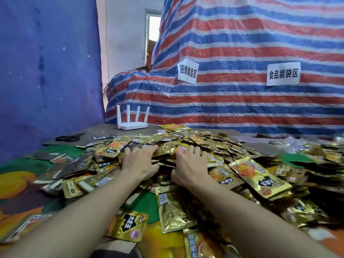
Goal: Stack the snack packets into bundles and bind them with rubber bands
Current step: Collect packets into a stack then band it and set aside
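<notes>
A big loose heap of gold foil snack packets covers the middle and right of the table. Both my hands lie palm down on the heap's near slope, fingers spread and pointing away from me. My left hand rests on the packets left of centre. My right hand rests just beside it, fingertips pressed into the gold packets. Neither hand visibly grips a packet. More packets lie flat near me, such as a gold one between my forearms. No rubber bands are visible.
A white router with several antennas stands at the table's far edge. Black scissors lie at the far left. A striped tarp with two paper signs rises behind the table. The tabletop has a green and orange printed cover.
</notes>
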The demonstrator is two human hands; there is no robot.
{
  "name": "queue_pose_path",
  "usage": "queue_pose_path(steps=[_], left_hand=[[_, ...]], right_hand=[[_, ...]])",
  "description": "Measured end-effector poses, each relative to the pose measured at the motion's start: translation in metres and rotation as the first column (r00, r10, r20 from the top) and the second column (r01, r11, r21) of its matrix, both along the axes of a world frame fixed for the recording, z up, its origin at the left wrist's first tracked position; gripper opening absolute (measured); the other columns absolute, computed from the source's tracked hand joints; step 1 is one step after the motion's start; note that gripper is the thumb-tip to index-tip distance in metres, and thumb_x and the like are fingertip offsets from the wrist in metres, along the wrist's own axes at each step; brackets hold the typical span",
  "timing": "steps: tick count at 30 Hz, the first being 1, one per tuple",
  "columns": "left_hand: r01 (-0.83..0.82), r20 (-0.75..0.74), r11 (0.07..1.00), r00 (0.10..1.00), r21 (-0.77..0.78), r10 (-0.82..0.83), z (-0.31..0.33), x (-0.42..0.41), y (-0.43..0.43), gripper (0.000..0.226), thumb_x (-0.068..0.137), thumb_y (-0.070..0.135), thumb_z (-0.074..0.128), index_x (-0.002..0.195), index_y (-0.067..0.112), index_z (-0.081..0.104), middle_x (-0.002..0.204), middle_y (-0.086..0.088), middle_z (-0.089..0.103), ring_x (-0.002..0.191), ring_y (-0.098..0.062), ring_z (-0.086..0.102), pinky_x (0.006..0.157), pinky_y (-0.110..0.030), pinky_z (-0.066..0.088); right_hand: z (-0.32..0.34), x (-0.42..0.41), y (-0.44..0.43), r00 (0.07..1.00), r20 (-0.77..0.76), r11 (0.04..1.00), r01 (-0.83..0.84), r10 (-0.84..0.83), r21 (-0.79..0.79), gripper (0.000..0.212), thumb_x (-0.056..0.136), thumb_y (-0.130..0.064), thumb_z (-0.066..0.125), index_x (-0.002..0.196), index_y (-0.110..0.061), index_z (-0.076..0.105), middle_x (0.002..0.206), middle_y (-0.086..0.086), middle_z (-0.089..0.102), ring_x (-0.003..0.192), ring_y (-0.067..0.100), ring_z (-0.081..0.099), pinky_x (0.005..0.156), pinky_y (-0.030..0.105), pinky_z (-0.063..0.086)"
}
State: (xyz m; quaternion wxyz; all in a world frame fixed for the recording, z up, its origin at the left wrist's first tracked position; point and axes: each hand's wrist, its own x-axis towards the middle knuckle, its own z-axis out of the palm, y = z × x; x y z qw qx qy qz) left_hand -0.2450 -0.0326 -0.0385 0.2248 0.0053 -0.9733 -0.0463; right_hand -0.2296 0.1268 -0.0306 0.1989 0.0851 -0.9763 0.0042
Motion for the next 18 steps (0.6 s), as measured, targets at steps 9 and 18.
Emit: queue_pose_path(steps=[9, 18], left_hand=[[-0.018, -0.027, 1.0, 0.999, 0.012, 0.019, 0.017, 0.012, -0.005, 0.039, 0.099, 0.034, 0.062, 0.136, 0.044, 0.059, 0.126, 0.004, 0.068, 0.117, -0.022, 0.061, 0.113, -0.042, 0.031], [0.092, -0.166, 0.979, 0.984, 0.184, -0.061, 0.043, 0.044, -0.008, 0.025, 0.098, 0.03, 0.063, 0.12, 0.04, 0.072, 0.125, 0.008, 0.07, 0.113, -0.023, 0.062, 0.089, -0.035, 0.046]], right_hand=[[0.007, 0.008, 0.01, 0.999, -0.012, 0.994, -0.038, 0.037, -0.107, 0.03, 0.1, -0.032, 0.053, 0.127, -0.025, 0.064, 0.13, 0.007, 0.055, 0.125, 0.032, 0.045, 0.105, 0.05, 0.033], [0.017, 0.03, 0.019, 0.979, -0.19, 0.939, -0.136, 0.078, -0.316, 0.028, 0.095, -0.012, 0.048, 0.105, -0.018, 0.073, 0.1, 0.004, 0.065, 0.099, 0.031, 0.06, 0.078, 0.039, 0.041]])
